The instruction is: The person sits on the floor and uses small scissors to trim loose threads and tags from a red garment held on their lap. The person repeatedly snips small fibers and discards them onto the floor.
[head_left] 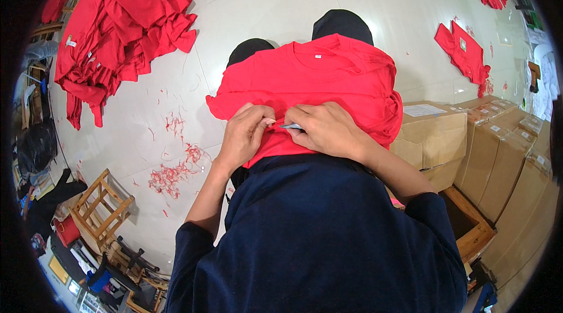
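Observation:
A red T-shirt [258, 87] lies spread over my lap and knees, its collar at the far side with a small white label. My left hand [245, 132] pinches a fold of the shirt near its close edge. Close beside it, my right hand [328, 128] is closed around a small metal cutting tool, seemingly thread snips [290, 126], whose grey blades point left at the pinched cloth. Most of the tool is hidden inside my palm, and the fingertips nearly meet over the fabric.
A large heap of red shirts [126, 26] lies on the pale tiled floor at far left, more red garments [463, 52] at far right. Red thread scraps [176, 175] litter the floor. Cardboard boxes [431, 137] crowd my right side; a wooden stool [102, 207] lies left.

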Motion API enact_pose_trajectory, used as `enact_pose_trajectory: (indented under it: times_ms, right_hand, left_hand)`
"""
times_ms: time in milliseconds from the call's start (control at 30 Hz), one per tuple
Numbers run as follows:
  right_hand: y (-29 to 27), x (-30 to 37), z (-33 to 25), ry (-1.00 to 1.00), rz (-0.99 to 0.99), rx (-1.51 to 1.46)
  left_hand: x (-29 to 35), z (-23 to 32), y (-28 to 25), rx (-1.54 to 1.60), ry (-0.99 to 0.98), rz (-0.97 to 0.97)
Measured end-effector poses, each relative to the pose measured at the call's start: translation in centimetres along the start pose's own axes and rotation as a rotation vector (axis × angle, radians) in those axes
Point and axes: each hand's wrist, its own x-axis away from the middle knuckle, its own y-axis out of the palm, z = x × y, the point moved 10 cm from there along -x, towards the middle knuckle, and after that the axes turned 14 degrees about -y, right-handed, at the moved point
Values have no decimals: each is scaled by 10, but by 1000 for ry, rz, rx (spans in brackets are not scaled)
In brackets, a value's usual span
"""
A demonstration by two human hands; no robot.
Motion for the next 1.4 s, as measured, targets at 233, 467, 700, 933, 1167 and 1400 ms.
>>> enact_pose_trajectory:
  times_ms: [233,467,700,933,1167,1400]
  right_hand:
    - [-4,-1,-1,1,11,-32]
    - [-4,-2,-1,1,7,-30]
    - [-1,-2,0,2,-10,-50]
    - [-7,0,0,-31,59,1]
    - [-17,-1,-3,-150,123,59]
    - [-18,2,1,-199,114,114]
  left_hand:
    - [-1,-1,0,25,-11,-5]
    - [-2,-2,0,27,-13,-6]
    - [0,2,-2,11,0,17]
    - [0,-4,-1,83,-52,-11]
    - [-2,-17,6,191,-115,-28]
    - [-9,-25,14,215,-163,-45]
